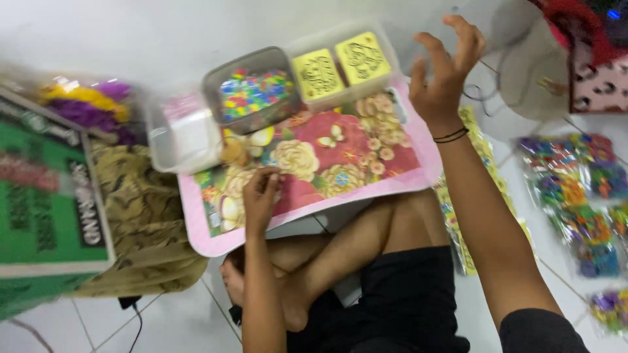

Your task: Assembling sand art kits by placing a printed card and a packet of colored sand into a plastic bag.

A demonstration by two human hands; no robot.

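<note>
Head view shows my left hand curled, fingertips together and pressing on the near-left part of the tray. Whether they pinch something small there I cannot tell; the fingers hide it. My right hand is raised past the tray's far right corner, fingers spread and bent, holding nothing.

To do this well, I judge the left fingertips should press lightly and flat, since the tray only rests across my crossed legs and could tip. The right hand should come down slowly, well clear of the containers at the far edge.

The tray is a stiff rectangle with a pink rim and a glossy print of flowers and butterflies. On its far edge sits a grey tub packed with small bright beads, hard and loose. Right of that, a clear box holds two yellow blocks. Left of the tub is a cloudy plastic box. On the white tiles to the right lie clear bags of coloured beads; to the left, soft patterned cloth.
</note>
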